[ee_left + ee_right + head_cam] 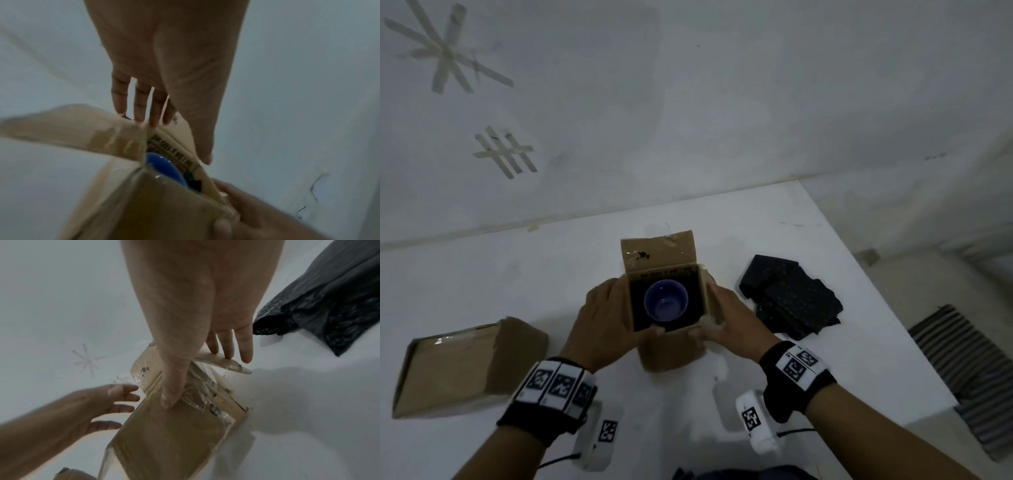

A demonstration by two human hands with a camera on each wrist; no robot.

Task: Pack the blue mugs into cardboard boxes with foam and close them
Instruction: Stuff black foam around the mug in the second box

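Note:
An open cardboard box (671,353) stands upright mid-table, lined with black foam, its back flap (657,253) raised. A blue mug (666,301) sits upright inside; its rim also shows in the left wrist view as the mug (164,168). My left hand (604,318) lies flat against the box's left side, thumb along the front rim, fingers straight (139,105). My right hand (732,317) presses the right side flap with straight fingers (228,345), its thumb (170,392) on the front wall.
A pile of black foam sheets (791,298) lies right of the box, close to my right hand. A second cardboard box (458,370) lies on its side at the left. The table edge (887,308) runs down the right; a wall stands behind.

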